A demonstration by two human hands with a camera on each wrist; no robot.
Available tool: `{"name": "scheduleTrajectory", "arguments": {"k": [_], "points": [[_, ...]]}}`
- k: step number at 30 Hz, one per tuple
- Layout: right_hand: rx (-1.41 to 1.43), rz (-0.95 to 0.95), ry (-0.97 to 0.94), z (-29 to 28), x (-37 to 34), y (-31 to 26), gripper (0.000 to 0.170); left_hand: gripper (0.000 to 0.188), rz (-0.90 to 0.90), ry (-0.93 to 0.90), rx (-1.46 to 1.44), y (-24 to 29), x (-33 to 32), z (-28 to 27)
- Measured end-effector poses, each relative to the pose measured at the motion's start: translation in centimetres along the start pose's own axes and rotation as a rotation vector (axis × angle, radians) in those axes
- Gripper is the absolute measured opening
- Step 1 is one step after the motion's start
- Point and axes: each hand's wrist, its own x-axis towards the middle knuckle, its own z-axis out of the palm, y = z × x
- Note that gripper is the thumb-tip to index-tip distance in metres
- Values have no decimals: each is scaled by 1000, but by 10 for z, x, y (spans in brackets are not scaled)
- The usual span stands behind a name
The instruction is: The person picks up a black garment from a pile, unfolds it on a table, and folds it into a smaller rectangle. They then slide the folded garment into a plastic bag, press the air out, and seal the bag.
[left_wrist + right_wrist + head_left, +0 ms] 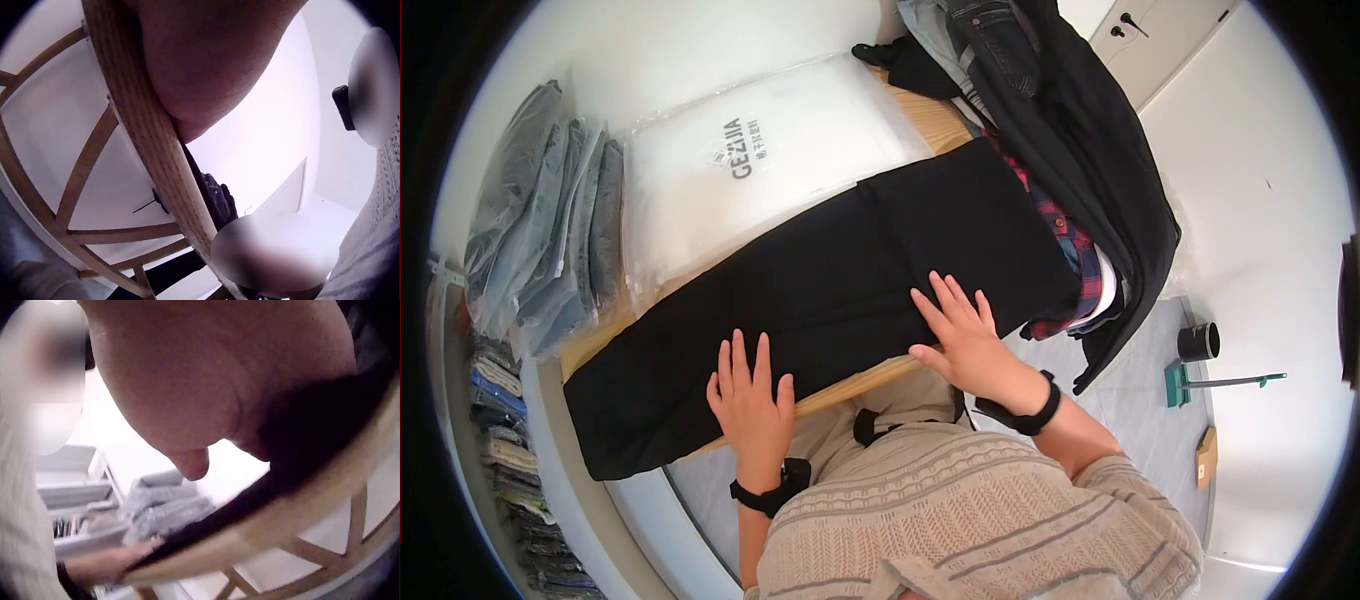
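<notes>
A long black garment [820, 280], shaped like folded trousers, lies flat across the wooden table [855, 384]. My left hand [753, 405] rests on its near edge, left of the middle, with fingers straight and spread. Farther right, my right hand [966, 338] lies on the cloth with its fingers extended and the thumb along the near edge. Neither hand grips anything. In the right wrist view the dark cloth [212, 525] runs along the table rim, under the palm.
Behind the garment lies a stack of clear plastic bags [680, 200] with printed lettering. Bagged dark clothes [570, 220] stand at the left, above shelves of folded clothes [505, 455]. A pile of loose clothes [1050, 130] hangs over the table's right end, a plaid shirt [1068, 235] among them.
</notes>
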Motion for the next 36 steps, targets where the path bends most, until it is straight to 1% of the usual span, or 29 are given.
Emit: {"name": "scheduleTrajectory", "arguments": {"k": [1,3,5,7,8,9,11,12,13,15,16,17,19,20,21,23,24,25,27,28,29,31,32,33,35,36], "points": [[171,22,-28,-10,0,9,65,53,-10,-6,9,0,0,1],[143,107,155,-49,11,33,66,53,-2,-13,16,0,-1,1],[-150,200,272,-62,19,72,66,53,-1,-5,10,0,0,1],[-331,255,245,-55,25,108,66,53,-6,-10,12,1,0,0],[-360,229,141,-41,26,134,68,52,-19,-18,16,1,0,0],[-361,230,142,-41,27,135,68,52,-17,-17,15,1,0,0],[-230,307,2,-41,29,134,69,52,-13,-8,28,1,0,0],[-182,258,87,-45,26,135,69,52,-12,-11,29,2,-1,0],[-179,258,86,-48,22,139,69,52,-11,-15,24,1,0,0],[124,281,374,-54,20,149,64,52,-28,-19,24,1,0,0],[56,397,475,-52,17,150,56,53,-20,-16,7,1,0,-1],[81,464,470,-53,15,149,51,53,-10,-14,-8,1,1,-1],[100,468,453,-43,14,165,52,53,-12,-16,-6,1,1,-2],[193,543,391,-50,16,160,54,52,-6,-10,-12,1,1,-3],[192,564,312,-58,18,157,58,52,-18,-12,-5,2,1,-3],[552,599,146,-64,22,174,56,52,-5,-3,-23,1,1,-3],[880,609,57,-79,26,155,48,51,4,5,-24,1,1,-3],[882,597,44,-84,28,151,48,51,-12,6,-18,0,1,-4],[1420,683,-109,-91,30,153,37,50,1,10,-36,0,1,-3],[1489,689,-79,-87,32,153,34,49,8,23,-36,-1,1,-3],[1480,679,-93,-88,32,150,34,49,-8,30,-38,-1,0,-3],[1859,900,-169,-90,34,136,35,49,12,32,-46,-1,0,-5],[1954,846,-198,-89,35,133,37,49,-8,36,-45,-2,0,-4],[1946,841,-222,-88,36,126,37,49,-4,31,-47,-2,0,-3],[2054,713,-204,-91,43,100,35,50,-20,28,-39,-3,-1,-3],[2017,705,-155,-92,47,83,32,50,-8,35,-43,-3,-1,-2]]}}
